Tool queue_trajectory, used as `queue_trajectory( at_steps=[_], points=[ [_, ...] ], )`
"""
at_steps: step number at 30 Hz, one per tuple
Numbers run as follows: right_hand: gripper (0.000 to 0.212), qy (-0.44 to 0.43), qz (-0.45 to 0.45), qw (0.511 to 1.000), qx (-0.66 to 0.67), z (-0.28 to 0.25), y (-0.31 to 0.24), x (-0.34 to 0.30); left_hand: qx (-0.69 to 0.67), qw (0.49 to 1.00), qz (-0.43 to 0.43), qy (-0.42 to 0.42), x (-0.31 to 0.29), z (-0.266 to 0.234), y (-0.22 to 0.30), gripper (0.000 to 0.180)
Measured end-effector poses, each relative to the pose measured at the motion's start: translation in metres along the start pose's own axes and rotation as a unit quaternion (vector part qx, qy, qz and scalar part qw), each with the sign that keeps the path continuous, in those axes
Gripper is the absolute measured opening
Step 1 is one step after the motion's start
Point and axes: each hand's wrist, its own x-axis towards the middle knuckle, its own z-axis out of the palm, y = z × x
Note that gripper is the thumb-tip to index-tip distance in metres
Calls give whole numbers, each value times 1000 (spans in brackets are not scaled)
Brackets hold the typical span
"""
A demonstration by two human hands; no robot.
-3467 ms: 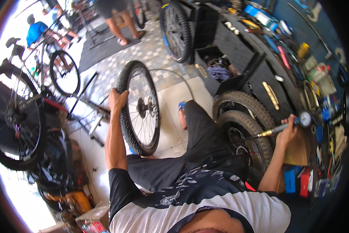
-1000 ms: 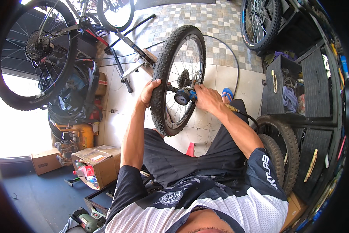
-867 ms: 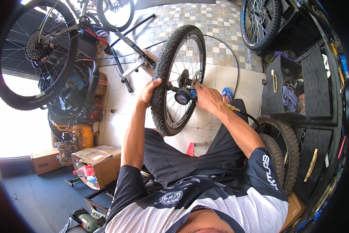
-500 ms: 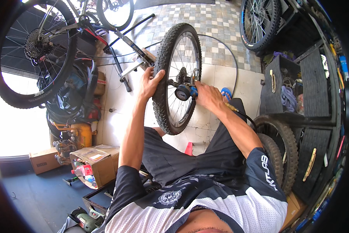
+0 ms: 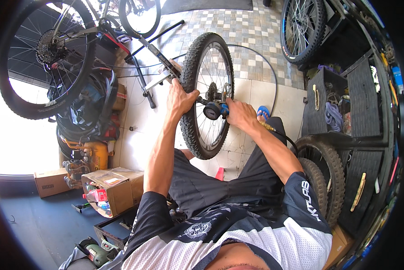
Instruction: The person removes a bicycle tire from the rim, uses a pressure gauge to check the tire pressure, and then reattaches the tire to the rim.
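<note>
A bicycle wheel [image 5: 191, 64] with a knobby black tyre stands upright in front of me, between my knees and a metal stand. My left hand [image 5: 180, 98] grips the left side of the tyre, its thumb across the tread and its fingers partly hidden. On the wheel's right side, my right hand [image 5: 241, 113] is closed round a blue-bodied tyre inflator. The inflator's round black gauge [image 5: 212, 110] sits in front of the spokes, near the hub and cassette [image 5: 213, 91]. A brass fitting [image 5: 267, 125] and dark hose trail from beneath my right wrist.
A bicycle [image 5: 49, 47] stands at the upper left, beside a work stand leg [image 5: 141, 78]. Below it are an orange compressor [image 5: 95, 155] and an open cardboard box [image 5: 127, 189]. Black drawers [image 5: 368, 103] and spare tyres [image 5: 332, 180] line the right side. A hose [image 5: 275, 74] curves over the floor.
My left hand has shifted slightly right and down on the tyre, its thumb now further across. The wheel sits a little lower in view, and the gauge has turned. Both holds continue.
</note>
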Motion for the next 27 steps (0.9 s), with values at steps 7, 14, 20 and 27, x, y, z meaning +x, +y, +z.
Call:
queue_trajectory(
  at_steps=[7, 14, 20, 27],
  points=[
    [44, -3, 9, 1000, 4, -7, -1, -10, -9, 1000, -1, -18, -2, 2, 6, 69],
    [39, 0, 18, 1000, 19, -8, 1, -13, -4, 1000, 12, -17, -2, 3, 11, 68],
    [37, -4, 28, 999, 23, -13, 3, -16, -5, 1000, 22, -21, 0, 6, 14, 71],
    [36, 1, 34, 999, 22, -10, 9, -14, -2, 999, 19, -39, 2, 7, 21, 72]
  ],
)
